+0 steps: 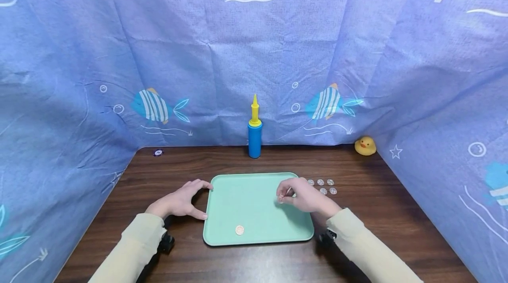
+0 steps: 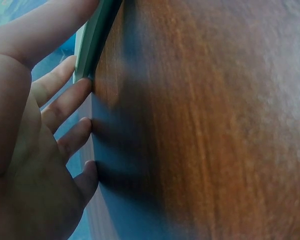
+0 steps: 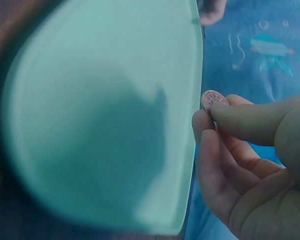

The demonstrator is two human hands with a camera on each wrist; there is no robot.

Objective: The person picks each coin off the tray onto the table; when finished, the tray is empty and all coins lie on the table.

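A mint-green tray (image 1: 258, 203) lies on the table. My right hand (image 1: 299, 194) is above the tray's right half and pinches a coin (image 3: 213, 100) between thumb and fingertips. Another coin (image 1: 239, 230) lies flat on the tray near its front edge. At the tray's left side, my left hand (image 1: 180, 200) rests with thumb and index finger spread, their tips touching the rim. The left wrist view shows the other fingers (image 2: 75, 135) loosely extended beside the tray's edge.
Several silvery coins (image 1: 320, 182) lie on the wooden table (image 1: 381, 212) right of the tray. Behind it stands a blue and yellow hand pump (image 1: 255, 137). A rubber duck (image 1: 365, 146) sits back right, a poker chip (image 1: 158, 152) back left. Blue fish-print cloth (image 1: 238, 53) encloses the table.
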